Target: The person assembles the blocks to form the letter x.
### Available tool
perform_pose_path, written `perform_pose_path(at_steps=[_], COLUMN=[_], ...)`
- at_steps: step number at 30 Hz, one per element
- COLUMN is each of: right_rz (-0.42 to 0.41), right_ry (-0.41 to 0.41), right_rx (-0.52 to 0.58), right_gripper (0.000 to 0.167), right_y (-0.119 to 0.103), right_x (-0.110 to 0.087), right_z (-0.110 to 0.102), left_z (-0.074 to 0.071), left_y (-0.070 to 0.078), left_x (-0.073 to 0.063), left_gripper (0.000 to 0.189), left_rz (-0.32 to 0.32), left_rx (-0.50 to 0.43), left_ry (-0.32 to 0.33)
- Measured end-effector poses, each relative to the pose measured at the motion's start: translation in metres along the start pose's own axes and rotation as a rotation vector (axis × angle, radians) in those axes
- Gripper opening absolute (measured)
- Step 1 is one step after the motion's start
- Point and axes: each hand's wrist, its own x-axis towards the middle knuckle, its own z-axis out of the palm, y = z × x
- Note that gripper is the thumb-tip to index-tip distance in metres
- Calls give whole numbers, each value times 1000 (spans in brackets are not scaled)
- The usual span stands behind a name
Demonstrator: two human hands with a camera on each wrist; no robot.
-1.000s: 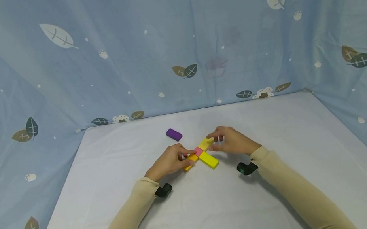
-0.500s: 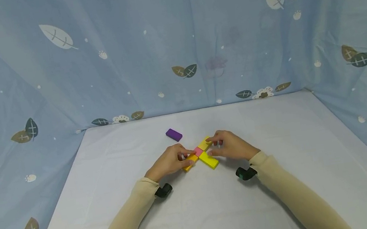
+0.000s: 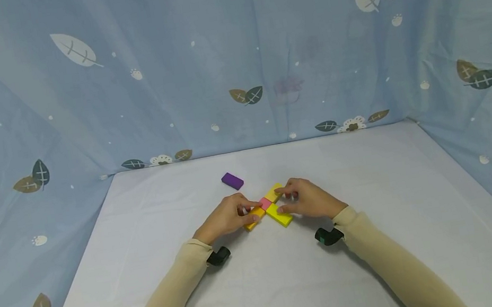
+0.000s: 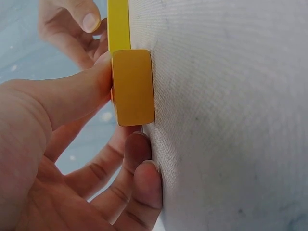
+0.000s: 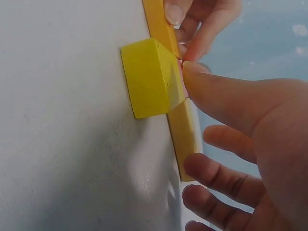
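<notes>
Three long wooden blocks meet at a small pink block (image 3: 266,203) on the white table. One is orange (image 4: 133,89), one bright yellow (image 3: 279,216), one paler yellow (image 3: 273,192). My left hand (image 3: 227,215) holds the orange block, thumb on its top and fingertips along its side, while the index fingertip reaches the pink block. With its thumb on the bright yellow block, my right hand (image 3: 309,198) stretches its loosely bent fingers to the pale yellow block. In the right wrist view those fingertips lie along the pale block's side.
Behind the joined blocks lies a separate purple block (image 3: 232,181). A blue leaf-patterned curtain (image 3: 195,75) hangs around the back and sides of the white-covered table (image 3: 267,289). Dark wrist devices (image 3: 218,257) sit under both sleeves.
My right hand has come slightly nearer and to the left, its thumb moving onto the bright yellow block. The left hand keeps its place, and the blocks hardly shift.
</notes>
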Motion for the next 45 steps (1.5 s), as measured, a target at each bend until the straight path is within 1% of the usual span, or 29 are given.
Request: perform_pose_path(at_steps=[5,11,20,22,27,31,35,45], right_rz=[-12,-17,-33,-31,5,32,38,15], right_ry=[-25,-31,-48,-51,-62,-69,-71,-68], right_rx=[-5,-18,-8,-3,-1,-3,-4,-14], right_gripper=[54,54,57,57,56,56,55,57], right_y=[0,-2,-5,-6,-7,-9,-9,-8], right_x=[0,-1,-3,-2,-1,-2,-2,-1], right_z=[2,3,1,2,4,4,4,5], left_z=[0,0,-1,-1,-2,-3,-3,-4], left_y=[-1,-2,0,0,1,2,1,-3], left_x=[0,0,2,2,3,3,4,7], left_gripper=[39,39,38,38,38,38,37,37], left_rz=[-3,5,63,48,20,13,21,59], left_rx=[4,-9,20,17,12,-1,-8,-4], left_ry=[3,1,11,9,-2,-12,-17,-21])
